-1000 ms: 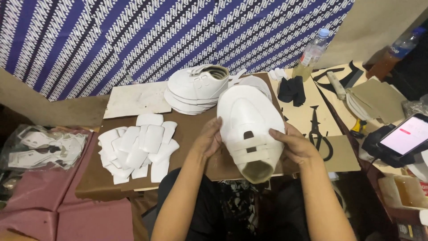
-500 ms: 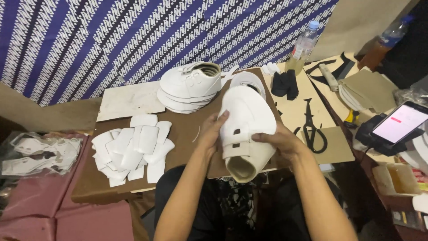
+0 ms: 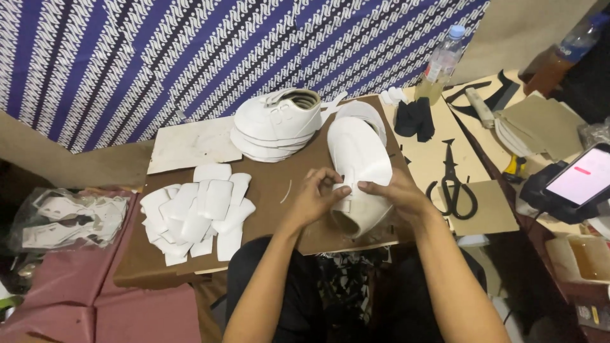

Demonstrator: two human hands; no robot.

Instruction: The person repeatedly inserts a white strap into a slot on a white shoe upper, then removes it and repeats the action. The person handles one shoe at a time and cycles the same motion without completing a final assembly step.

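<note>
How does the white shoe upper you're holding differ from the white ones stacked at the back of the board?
The white shoe upper in hand is a single piece, gripped by the left hand and right hand, with its opening toward the person. The stacked white shoe uppers lie untouched in a pile of several near the patterned cloth, with the top opening facing upward and away. Both look the same plain white and similar in shape.

A clear plastic bag (image 3: 63, 219) of white pieces lies far left; a phone's pink-white screen (image 3: 583, 179) glows far right.
</note>
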